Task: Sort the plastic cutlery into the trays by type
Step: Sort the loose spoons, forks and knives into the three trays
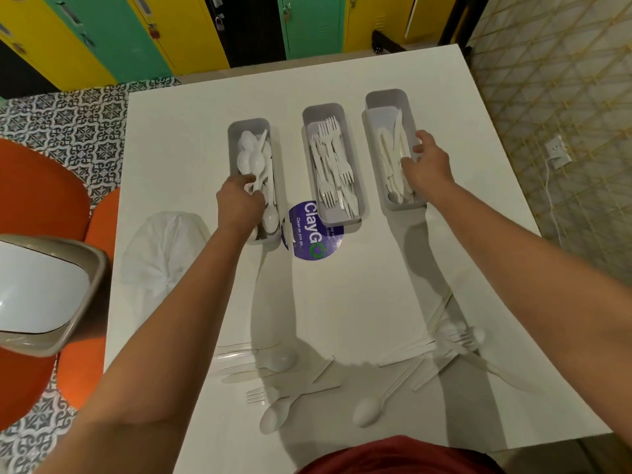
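Three grey trays stand side by side at the far half of the white table. The left tray point(233, 131) holds spoons, the middle tray point(319, 110) holds forks and the right tray point(386, 95) holds knives. My left hand point(239, 203) reaches into the spoon tray, its thumb and fingers pinching a white spoon point(255, 163) by the handle. My right hand point(427, 165) is over the knife tray with its fingers spread, fingertips touching the knives point(393, 152). Loose white cutlery lies near me: a spoon point(367, 410), another spoon point(273, 417), a fork point(254, 395) and a mixed heap point(455, 336).
A purple ClayGo sticker point(316, 237) lies between the left and middle trays. A crumpled white plastic bag point(164, 254) sits at the table's left edge. Off the table to the left are a bin with a white lid point(41, 289) and orange seats point(34, 200).
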